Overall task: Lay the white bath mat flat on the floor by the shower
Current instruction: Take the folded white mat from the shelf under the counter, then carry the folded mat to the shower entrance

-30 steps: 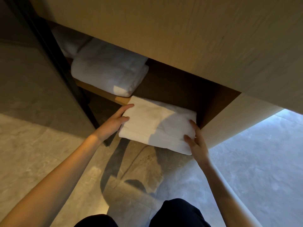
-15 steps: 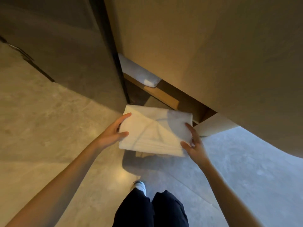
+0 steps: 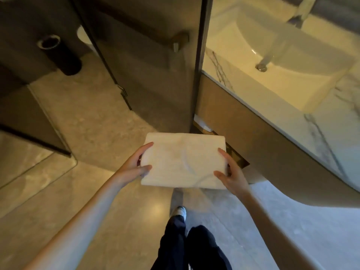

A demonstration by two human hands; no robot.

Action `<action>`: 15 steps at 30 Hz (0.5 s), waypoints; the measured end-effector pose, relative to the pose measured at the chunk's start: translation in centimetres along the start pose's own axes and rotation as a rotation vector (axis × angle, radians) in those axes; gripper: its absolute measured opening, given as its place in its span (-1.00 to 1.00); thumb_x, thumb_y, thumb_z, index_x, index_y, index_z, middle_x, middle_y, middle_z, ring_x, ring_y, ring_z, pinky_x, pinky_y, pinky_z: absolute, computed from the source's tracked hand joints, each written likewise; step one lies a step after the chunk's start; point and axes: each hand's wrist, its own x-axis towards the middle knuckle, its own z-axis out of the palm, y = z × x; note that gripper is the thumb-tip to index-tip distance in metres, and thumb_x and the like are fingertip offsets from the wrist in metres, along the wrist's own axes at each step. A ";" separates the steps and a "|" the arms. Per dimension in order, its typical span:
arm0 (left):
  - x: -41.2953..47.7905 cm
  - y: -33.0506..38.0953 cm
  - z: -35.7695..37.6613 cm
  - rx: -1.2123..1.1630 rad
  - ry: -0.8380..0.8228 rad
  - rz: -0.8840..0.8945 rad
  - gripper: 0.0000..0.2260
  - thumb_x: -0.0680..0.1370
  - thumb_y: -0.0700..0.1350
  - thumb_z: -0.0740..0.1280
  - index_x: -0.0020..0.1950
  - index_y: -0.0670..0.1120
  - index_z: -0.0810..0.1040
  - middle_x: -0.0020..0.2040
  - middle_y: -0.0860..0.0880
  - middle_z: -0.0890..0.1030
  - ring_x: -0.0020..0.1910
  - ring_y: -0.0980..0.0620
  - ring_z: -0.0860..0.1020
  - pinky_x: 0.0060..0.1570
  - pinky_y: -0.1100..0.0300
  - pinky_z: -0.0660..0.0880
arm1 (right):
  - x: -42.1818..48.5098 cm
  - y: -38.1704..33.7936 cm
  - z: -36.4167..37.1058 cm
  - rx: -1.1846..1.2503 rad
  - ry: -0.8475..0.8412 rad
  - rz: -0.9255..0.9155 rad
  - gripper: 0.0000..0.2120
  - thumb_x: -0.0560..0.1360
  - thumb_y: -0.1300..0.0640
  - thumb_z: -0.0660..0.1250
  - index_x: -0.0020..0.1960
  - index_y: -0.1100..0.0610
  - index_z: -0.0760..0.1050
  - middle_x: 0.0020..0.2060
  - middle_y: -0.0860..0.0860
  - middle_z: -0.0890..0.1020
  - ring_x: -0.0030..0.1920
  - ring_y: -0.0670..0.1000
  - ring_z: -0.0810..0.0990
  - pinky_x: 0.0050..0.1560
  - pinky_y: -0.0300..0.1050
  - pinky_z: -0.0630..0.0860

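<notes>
Lifted from the shelf, bath mat (image 3: pixel 184 160) hangs between both hands.

Folded bath mat (image 3: pixel 184 159) held above floor (image 3: pixel 97 191), left hand (image 3: pixel 134 165) at left edge, right hand (image 3: pixel 230 172) at right; sink (image 3: pixel 292 55) right, glass door (image 3: pixel 146 65) ahead.

The folded bath mat (image 3: pixel 184 159) hides most fingers of each hand.
</notes>
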 end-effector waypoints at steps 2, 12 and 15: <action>-3.4 2.8 -1.0 0.000 0.059 0.020 -0.39 0.41 0.01 0.42 0.40 0.24 0.26 0.38 0.18 0.31 0.23 0.24 0.43 0.13 0.03 0.51 | -1.1 -4.1 -1.0 -0.014 -0.038 -0.031 -0.34 0.40 0.06 0.36 0.29 -0.46 0.14 0.24 0.04 0.43 0.20 0.09 0.46 0.17 0.25 0.48; -19.6 8.0 -1.0 -0.016 0.453 0.087 -0.43 0.54 -0.23 0.33 0.45 0.15 0.23 0.38 0.19 0.28 0.27 0.19 0.37 0.13 0.14 0.49 | -5.4 -16.3 -1.7 -0.138 -0.289 -0.327 -0.35 0.44 0.09 0.39 0.33 -0.38 0.17 0.29 -0.01 0.40 0.20 0.06 0.49 0.15 0.15 0.53; -23.1 7.8 -0.2 0.041 0.556 0.085 -0.42 0.51 -0.22 0.36 0.44 0.15 0.24 0.40 0.14 0.27 0.23 0.21 0.37 0.08 0.25 0.49 | -6.4 -17.4 -0.5 -0.149 -0.354 -0.364 -0.36 0.44 0.10 0.39 0.34 -0.34 0.17 0.28 -0.02 0.40 0.20 0.05 0.48 0.18 0.14 0.51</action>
